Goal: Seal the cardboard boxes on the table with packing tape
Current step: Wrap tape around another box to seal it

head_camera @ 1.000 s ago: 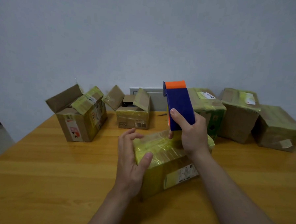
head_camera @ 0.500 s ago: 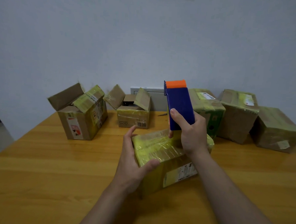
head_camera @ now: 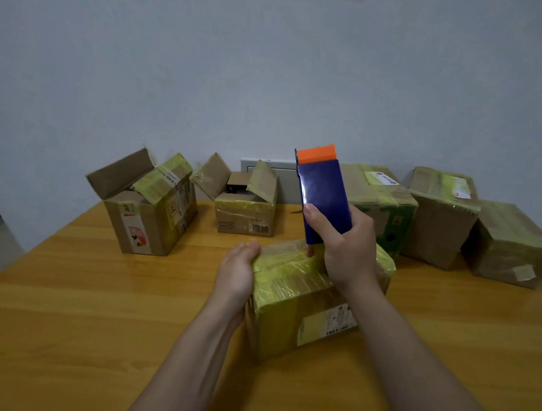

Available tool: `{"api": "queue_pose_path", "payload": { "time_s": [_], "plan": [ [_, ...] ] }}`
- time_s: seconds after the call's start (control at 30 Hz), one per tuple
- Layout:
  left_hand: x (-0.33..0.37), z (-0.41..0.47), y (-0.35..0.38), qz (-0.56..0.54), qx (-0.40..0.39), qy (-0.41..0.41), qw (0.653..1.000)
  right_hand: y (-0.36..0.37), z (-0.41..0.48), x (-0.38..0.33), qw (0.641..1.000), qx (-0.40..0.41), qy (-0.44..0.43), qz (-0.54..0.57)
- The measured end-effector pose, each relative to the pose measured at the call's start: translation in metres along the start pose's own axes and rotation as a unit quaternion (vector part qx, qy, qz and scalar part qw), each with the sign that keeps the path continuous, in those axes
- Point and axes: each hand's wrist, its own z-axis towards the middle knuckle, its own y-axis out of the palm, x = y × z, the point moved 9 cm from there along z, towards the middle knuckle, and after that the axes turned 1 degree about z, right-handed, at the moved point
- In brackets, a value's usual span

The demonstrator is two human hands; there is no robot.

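A closed cardboard box (head_camera: 292, 304) wrapped in yellowish tape sits on the wooden table (head_camera: 70, 304) in front of me. My right hand (head_camera: 346, 250) grips a blue tape dispenser (head_camera: 323, 195) with an orange top, held upright over the box's top. My left hand (head_camera: 236, 274) lies flat against the box's left side, fingers straight along its upper edge. Two boxes with raised flaps stand behind: a taller open box (head_camera: 150, 211) at the left and a small open box (head_camera: 246, 204) in the middle.
Three taped boxes line the back right: a green-sided box (head_camera: 379, 201), a brown box (head_camera: 438, 214) and a low box (head_camera: 512, 246) at the far right. A white wall and a grey wall plate (head_camera: 265, 167) stand behind the table.
My left hand has slid from the box's top corner down onto its left side, thumb no longer over the top. The right hand and dispenser have barely moved.
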Motion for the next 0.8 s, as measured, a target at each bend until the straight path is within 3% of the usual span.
{"api": "queue_pose_path", "payload": {
  "time_s": [0.13, 0.27, 0.43, 0.6, 0.8],
  "plan": [
    [0.006, -0.011, 0.001, 0.019, -0.028, 0.041, 0.999, -0.004, -0.002, -0.001, 1.0, 0.006, 0.004, 0.009],
    [-0.008, -0.027, 0.009, 0.043, -0.111, 0.066, 0.991, -0.008, -0.004, -0.001, 1.0, 0.012, 0.0, 0.007],
    [-0.003, -0.036, 0.004, 0.045, -0.07, 0.097, 0.992, -0.005, -0.006, -0.002, 1.0, 0.012, -0.005, -0.016],
    [0.004, -0.043, 0.002, 0.091, -0.09, 0.11, 0.986, -0.007, -0.005, -0.002, 1.0, 0.013, -0.002, -0.014],
    [-0.003, -0.074, 0.007, 0.067, -0.069, 0.226, 0.969, -0.01, -0.006, -0.001, 1.0, 0.013, -0.011, 0.022]
  ]
}}
